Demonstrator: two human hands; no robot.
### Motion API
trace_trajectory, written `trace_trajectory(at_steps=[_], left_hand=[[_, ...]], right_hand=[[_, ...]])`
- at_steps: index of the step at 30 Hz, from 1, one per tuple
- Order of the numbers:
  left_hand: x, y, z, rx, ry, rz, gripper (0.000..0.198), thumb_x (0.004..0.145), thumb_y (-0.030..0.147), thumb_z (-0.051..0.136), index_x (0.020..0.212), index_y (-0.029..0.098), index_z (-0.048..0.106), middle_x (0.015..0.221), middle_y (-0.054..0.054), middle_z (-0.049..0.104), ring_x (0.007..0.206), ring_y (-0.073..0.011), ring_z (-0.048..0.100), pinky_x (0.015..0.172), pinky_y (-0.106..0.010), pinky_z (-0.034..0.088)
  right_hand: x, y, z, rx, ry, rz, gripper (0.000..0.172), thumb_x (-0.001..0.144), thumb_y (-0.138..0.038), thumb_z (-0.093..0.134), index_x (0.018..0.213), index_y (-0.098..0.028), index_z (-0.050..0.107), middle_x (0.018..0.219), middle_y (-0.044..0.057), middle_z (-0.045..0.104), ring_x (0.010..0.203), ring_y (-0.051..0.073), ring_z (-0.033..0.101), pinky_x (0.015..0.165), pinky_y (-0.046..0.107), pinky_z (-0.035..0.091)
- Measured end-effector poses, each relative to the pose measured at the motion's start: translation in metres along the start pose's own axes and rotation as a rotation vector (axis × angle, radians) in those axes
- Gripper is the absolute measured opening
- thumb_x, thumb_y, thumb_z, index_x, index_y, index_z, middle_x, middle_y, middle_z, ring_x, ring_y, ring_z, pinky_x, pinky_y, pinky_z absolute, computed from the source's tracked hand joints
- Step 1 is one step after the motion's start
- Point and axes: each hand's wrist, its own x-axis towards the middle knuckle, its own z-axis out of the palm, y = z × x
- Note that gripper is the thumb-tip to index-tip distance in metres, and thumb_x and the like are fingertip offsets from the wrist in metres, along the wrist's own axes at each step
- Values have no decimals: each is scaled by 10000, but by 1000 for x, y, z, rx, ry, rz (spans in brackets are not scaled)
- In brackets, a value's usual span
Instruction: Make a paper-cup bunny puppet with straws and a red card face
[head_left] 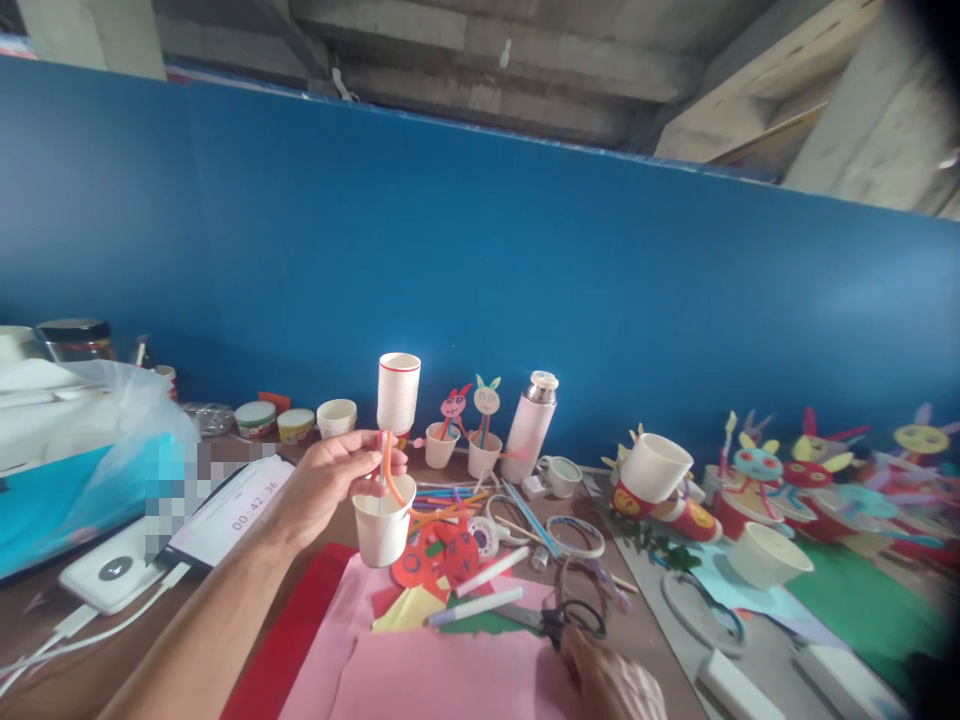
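My left hand [334, 480] pinches an orange pipe cleaner [391, 470], which reaches down into a white paper cup [381, 530]. The cup is upright, just below my fingers, in front of red paper cutouts [439, 555]. My right hand [611, 675] is low at the right, by the black handles of a pair of scissors [551, 622]. Its fingers are partly hidden and blurred, so I cannot tell whether they grip the handles. Two white markers [480, 605] lie beside the scissors, over pink paper [450, 675].
Behind stand stacked paper cups [399, 395], two cup figures with animal faces [442, 445] and a white thermos [531, 425]. A phone with a timer [240, 510] and a power bank [116, 565] lie left. More cup figures [757, 470] crowd the right, near tape rolls [576, 537].
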Motion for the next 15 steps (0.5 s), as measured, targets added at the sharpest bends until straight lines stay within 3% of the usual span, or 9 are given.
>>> trace_trajectory(at_steps=[5,8,12,15], left_hand=[[0,0,1,6,9,-7,218,790,263,541,960,145,608,938,-96,663,884,-202,605,632,-229,494],[0,1,2,6,9,-7,218,787,261,542,960,148,610,928,-95,665,866,-197,607,628,-228,491],[0,2,3,11,6,-12,208,787,258,538,943,144,616,910,-94,663,846,-191,607,620,-225,486],[0,1,3,8,10,-11,216,785,260,540,950,143,615,915,-99,661,845,-195,606,620,-230,486]], right_hand=[[10,-2,-13,-23,-33,-21,181,800,-211,415,690,-232,557,614,13,654,580,219,637,442,257,186],[15,-4,-20,-22,17,-30,121,763,-217,481,682,-225,571,651,19,649,602,218,618,473,258,256],[26,-6,-23,33,143,-138,72,737,-199,534,691,-223,585,749,24,637,724,215,577,624,294,336],[36,-7,-20,75,141,-220,92,716,-146,548,716,-219,604,803,26,631,804,217,548,707,311,317]])
